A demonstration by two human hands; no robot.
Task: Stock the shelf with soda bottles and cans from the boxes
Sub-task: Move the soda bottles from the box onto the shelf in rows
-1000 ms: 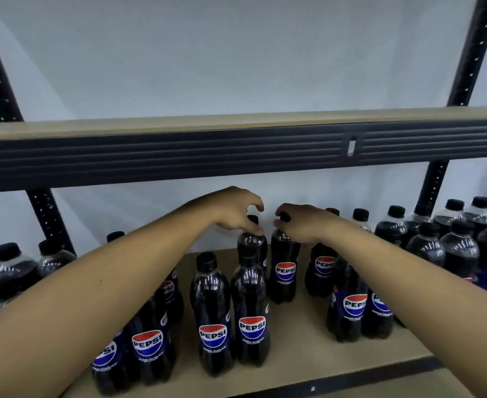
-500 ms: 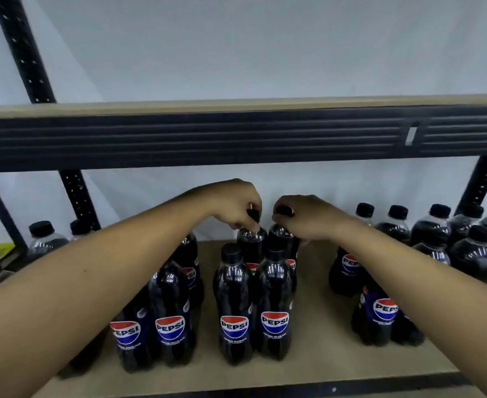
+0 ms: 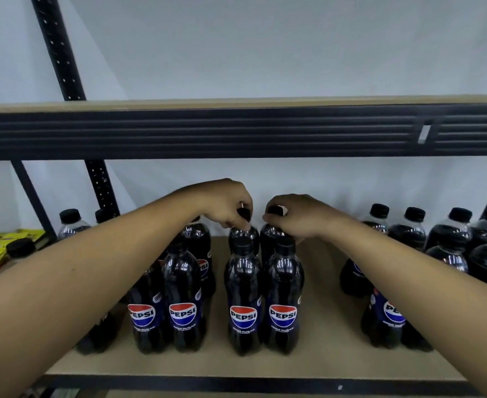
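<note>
Your L hand (image 3: 225, 204) pinches the cap of the left rear bottle (image 3: 244, 236); your R hand (image 3: 297, 217) grips the cap of the right rear bottle (image 3: 270, 237). Both stand upright on the shelf (image 3: 325, 357), just behind two front bottles (image 3: 243, 297) (labels toward you).

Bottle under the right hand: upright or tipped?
Upright. On the Pepsi bottle, shoulder sits straight below the cap, which the right hand pinches; base hidden.
</note>
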